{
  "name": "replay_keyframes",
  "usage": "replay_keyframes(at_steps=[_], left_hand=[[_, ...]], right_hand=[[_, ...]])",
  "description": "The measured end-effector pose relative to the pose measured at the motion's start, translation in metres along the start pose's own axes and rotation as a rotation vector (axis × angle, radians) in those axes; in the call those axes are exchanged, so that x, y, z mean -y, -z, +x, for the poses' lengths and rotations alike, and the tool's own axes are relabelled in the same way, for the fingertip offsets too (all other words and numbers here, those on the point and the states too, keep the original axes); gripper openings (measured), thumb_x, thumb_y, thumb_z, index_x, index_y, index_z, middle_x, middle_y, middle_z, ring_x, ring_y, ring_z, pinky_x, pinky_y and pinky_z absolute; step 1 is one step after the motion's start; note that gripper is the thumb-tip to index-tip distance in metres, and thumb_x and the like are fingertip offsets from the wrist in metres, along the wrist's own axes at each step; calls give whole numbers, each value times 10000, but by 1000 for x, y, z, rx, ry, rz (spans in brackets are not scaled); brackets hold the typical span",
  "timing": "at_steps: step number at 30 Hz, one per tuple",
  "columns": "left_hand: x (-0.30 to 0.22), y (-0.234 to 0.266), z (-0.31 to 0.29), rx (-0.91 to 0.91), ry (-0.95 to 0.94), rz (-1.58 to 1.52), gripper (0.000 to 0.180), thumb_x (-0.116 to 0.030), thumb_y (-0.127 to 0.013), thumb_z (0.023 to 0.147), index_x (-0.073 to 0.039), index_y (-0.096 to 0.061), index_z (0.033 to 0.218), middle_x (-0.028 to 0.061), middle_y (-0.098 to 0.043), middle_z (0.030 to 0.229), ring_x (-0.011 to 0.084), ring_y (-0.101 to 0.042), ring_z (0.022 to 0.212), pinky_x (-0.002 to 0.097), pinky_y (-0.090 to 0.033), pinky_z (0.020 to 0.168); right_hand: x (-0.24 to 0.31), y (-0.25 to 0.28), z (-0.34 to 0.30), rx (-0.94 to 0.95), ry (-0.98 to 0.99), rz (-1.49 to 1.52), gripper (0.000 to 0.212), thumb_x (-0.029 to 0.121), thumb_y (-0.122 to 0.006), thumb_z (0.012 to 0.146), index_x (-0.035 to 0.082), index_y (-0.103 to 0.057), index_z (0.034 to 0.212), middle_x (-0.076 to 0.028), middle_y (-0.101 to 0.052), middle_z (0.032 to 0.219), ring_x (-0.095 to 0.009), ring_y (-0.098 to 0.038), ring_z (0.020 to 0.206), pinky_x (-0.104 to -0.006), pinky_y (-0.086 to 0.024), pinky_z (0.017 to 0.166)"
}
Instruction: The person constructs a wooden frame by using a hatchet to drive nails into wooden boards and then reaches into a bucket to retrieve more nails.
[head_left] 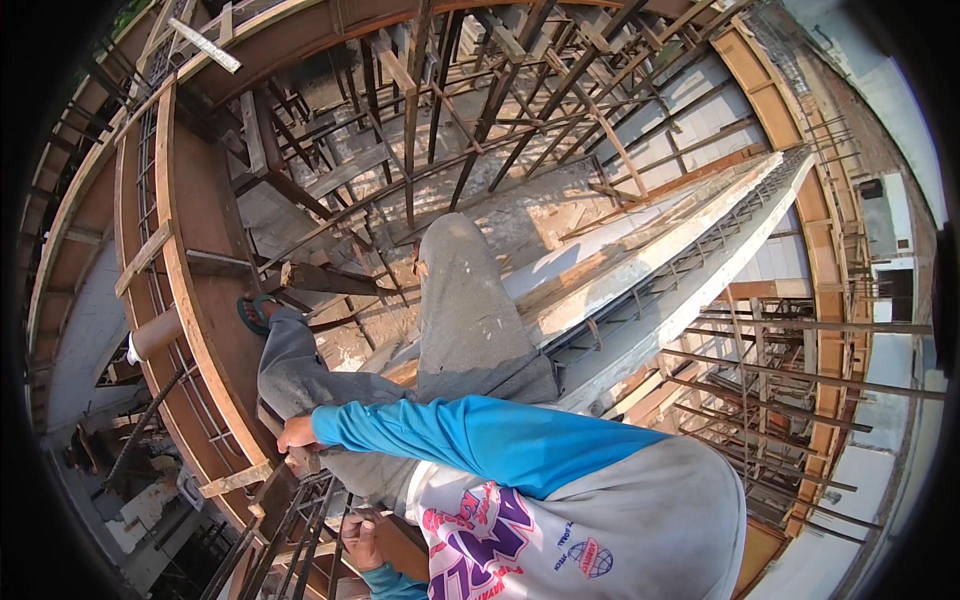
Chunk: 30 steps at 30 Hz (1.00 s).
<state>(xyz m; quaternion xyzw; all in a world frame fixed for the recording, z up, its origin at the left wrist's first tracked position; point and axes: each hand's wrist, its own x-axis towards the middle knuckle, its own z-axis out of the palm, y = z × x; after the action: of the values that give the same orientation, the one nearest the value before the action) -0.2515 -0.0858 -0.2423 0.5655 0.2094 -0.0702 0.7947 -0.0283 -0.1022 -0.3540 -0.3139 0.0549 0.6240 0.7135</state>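
Note:
My right arm, in a blue sleeve, crosses my body to the left. Its hand (297, 432) is closed, with a short brown piece (303, 462) showing just below the fingers; its kind is unclear. Lower down, my left hand (361, 540) has curled fingers beside dark steel bars (312, 530). Whatever sits in those fingers is too small to make out. Close to my right hand, a wooden crosspiece (236, 480) spans the edge of the curved wooden formwork (196, 345). My legs, in grey trousers (460, 320), are bent.
A sandalled foot (257, 313) rests against the formwork. To the right runs a long pale beam form (690, 290) with a steel reinforcement cage (640, 298) inside. Many upright timber props (410, 120) stand below at the back. Steel bars (800, 325) stick out at the right.

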Motion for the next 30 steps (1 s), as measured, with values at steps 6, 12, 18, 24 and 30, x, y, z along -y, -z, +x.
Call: replay_keyframes(at_steps=[6, 12, 18, 24, 30], left_hand=[[5, -23, 38, -48, -99, -131, 153, -131, -628, 831, -38, -520, 887, 65, -500, 813, 188, -478, 765, 349, -444, 699], [12, -50, 50, -200, -61, 103, 131, -148, -590, 868, -41, -520, 898, 65, -560, 788, 129, -516, 689, 259, -432, 656], [20, -60, 58, -329, -138, 209, 168, -194, -599, 880, -47, -518, 878, 34, -543, 720, 82, -485, 602, 195, -371, 540], [43, -69, 67, -548, -243, 312, 178, -236, -571, 914, -68, -517, 888, -4, -480, 676, 58, -416, 568, 197, -320, 513], [54, -70, 75, -674, -383, 315, 173, -207, -562, 926, -45, -516, 967, -4, -478, 723, 57, -380, 605, 199, -309, 534]], right_hand=[[7, -7, -3, -45, -18, -53, 190, 80, -587, 765, -107, -594, 804, -230, -619, 688, -325, -621, 573, -436, -485, 477], [9, -5, -2, -15, -58, 23, 165, 75, -591, 766, -88, -605, 789, -218, -622, 695, -322, -615, 577, -442, -480, 493], [8, -4, 0, -2, -40, -7, 179, 98, -615, 769, -74, -619, 819, -207, -632, 715, -310, -626, 622, -434, -487, 531], [24, -13, -22, -8, -49, 46, 201, 103, -594, 801, -98, -582, 803, -180, -609, 693, -279, -609, 596, -412, -479, 523], [32, -15, -27, -2, -15, 39, 205, 101, -601, 809, -99, -561, 832, -179, -603, 711, -281, -610, 611, -415, -491, 532]])
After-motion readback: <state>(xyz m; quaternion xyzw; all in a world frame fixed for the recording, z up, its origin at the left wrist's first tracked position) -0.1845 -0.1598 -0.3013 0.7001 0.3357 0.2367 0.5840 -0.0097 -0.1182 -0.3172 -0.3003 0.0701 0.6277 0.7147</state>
